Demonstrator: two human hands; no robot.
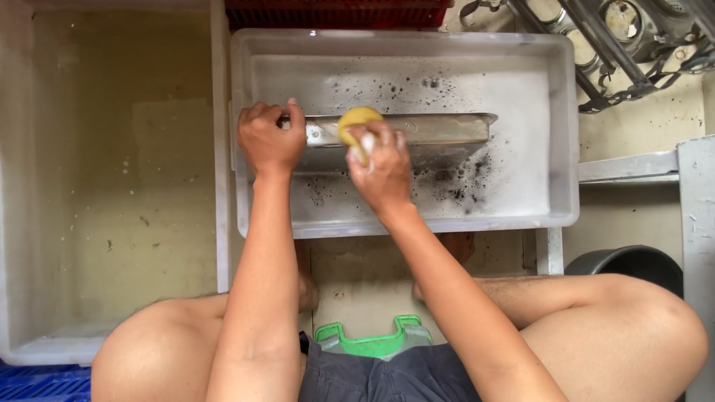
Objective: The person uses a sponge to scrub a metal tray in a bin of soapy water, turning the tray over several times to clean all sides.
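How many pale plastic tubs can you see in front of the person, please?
2: one large tub at the left, and one tub in the middle, where both hands work on a metal tray. Others may lie outside the view.

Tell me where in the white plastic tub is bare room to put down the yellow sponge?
Bare floor lies in the white plastic tub right of the long metal tray, toward the right wall, and a strip along the far wall. The near strip is sooty. It is crowded at the tray's left end, where the left hand grips it and the right hand presses the yellow sponge.
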